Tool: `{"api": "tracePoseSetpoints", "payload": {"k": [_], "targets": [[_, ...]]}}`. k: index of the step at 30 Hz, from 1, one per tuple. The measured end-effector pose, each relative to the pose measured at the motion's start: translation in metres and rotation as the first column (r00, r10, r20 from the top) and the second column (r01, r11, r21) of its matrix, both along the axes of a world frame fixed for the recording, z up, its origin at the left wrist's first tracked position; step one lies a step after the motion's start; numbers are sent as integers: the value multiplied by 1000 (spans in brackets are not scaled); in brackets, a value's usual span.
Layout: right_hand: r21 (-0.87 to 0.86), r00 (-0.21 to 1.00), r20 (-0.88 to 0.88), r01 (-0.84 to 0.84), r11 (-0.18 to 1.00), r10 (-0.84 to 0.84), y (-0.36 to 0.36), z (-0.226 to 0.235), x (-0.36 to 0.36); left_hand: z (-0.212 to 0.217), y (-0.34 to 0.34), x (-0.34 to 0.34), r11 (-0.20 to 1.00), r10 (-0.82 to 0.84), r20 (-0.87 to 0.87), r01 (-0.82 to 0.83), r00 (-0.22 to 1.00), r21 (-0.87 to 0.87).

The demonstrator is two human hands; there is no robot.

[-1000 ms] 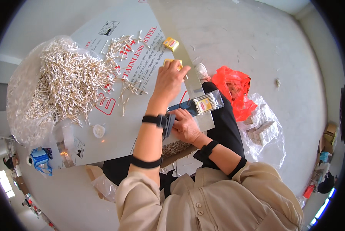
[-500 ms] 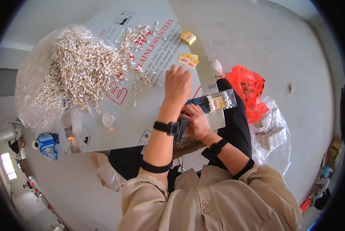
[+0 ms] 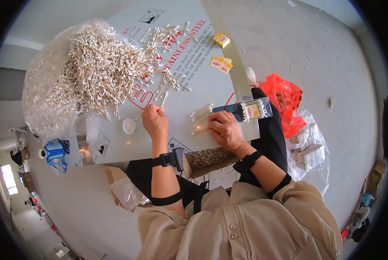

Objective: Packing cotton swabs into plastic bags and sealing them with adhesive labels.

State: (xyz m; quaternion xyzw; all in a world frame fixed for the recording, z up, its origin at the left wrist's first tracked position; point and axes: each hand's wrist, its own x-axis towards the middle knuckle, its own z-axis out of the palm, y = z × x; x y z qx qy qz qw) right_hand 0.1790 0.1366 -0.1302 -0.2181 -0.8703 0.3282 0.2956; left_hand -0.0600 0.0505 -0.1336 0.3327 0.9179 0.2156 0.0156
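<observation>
My left hand (image 3: 155, 122) is closed, and a cotton swab (image 3: 164, 99) sticks up from its pinched thumb and forefinger. To its right, my right hand (image 3: 227, 131) has curled fingers over the ends of several cotton swabs (image 3: 201, 114) fanned out on the table. Just beyond that hand lies a dark blue strip (image 3: 228, 110). At its far end a clear packet (image 3: 264, 105) holds a row of swabs and a yellow card (image 3: 251, 112). A big heap of loose swabs (image 3: 103, 65) spills from a clear bag (image 3: 40, 86) on the left.
Yellow cards (image 3: 221, 65) and a small yellow box (image 3: 221, 40) lie on the film-covered table (image 3: 189, 97). A small white tub (image 3: 129, 126) stands near the left hand. Below the edge is a carton of swabs (image 3: 207, 158). Red (image 3: 285, 93) and clear bags (image 3: 308, 151) lie right.
My left hand has moved left and nearer, away from the yellow cards, and now holds a swab. Swabs beside my right hand have come into view. The whole view has shifted slightly.
</observation>
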Motion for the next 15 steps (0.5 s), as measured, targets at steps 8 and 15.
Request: {"api": "tracePoseSetpoints", "payload": {"k": [8, 15], "targets": [[-8, 1000, 3, 1, 1000, -1, 1, -1, 2, -1, -6, 30, 975, -133, -59, 141, 989, 169], [-92, 999, -47, 5, 996, -9, 2, -3, 4, 20, -4, 53, 949, -228, -76, 239, 971, 204]]}}
